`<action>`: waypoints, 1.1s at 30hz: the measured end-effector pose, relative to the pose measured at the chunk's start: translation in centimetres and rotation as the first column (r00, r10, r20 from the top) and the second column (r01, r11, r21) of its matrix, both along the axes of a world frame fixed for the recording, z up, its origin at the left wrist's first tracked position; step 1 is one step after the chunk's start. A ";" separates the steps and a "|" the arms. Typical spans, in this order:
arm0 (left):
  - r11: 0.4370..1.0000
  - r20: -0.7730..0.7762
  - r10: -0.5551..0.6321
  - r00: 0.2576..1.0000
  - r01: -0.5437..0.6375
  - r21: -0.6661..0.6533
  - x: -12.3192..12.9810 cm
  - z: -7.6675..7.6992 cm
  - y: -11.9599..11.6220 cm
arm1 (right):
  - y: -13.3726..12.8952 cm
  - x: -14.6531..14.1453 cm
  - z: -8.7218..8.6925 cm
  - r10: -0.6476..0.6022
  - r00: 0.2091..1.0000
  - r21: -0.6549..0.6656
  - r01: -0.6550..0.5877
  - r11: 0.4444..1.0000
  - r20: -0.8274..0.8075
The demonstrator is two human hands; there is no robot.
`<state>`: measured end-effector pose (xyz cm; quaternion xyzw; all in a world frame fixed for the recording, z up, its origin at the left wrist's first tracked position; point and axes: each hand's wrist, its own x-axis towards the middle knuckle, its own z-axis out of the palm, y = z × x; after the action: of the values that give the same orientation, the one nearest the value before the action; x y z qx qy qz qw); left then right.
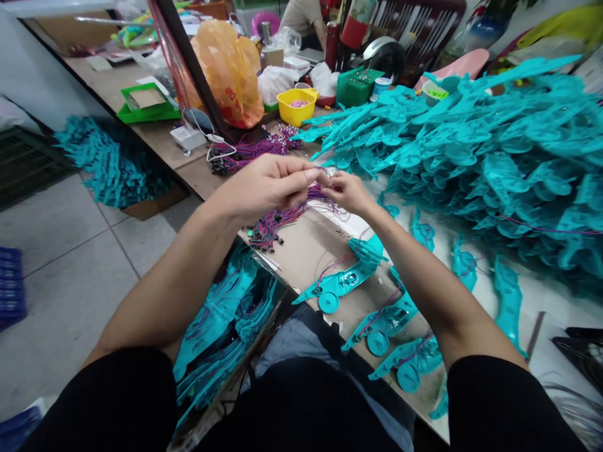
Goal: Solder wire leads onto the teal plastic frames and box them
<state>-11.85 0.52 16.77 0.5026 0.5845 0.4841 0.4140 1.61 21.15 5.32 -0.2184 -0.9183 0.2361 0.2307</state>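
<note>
My left hand (pixel 276 185) and my right hand (pixel 349 191) meet above the table, both closed in a pinch with fingertips almost touching. Thin purple-red wires (pixel 322 171) show between the fingertips, partly hidden by the fingers. Beneath the hands lies a bundle of purple and red wires (pixel 277 226) with small black ends. A turquoise plastic part (pixel 346 279) with a round disc and wires on it rests on the table below my right hand. Similar wired turquoise parts (pixel 391 317) lie in a row along the front edge.
A tall heap of turquoise parts (pixel 471 144) fills the table's right side. Behind the hands are another wire bundle (pixel 254 150), a yellow container (pixel 296 107) and an orange bag (pixel 226 72). A box of turquoise parts (pixel 226 314) stands beside my lap. Another person (pixel 304 22) sits behind.
</note>
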 end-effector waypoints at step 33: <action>0.983 -0.052 0.156 0.986 -0.150 0.106 1.5 -2.3 -2.7 | -0.7 5.3 3.4 -0.283 0.908 -0.319 0.182 0.930 -0.308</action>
<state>-10.35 -2.21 14.51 0.4908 0.6081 0.5283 0.3319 6.91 20.49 8.69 -0.3127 -0.7864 0.3703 0.3830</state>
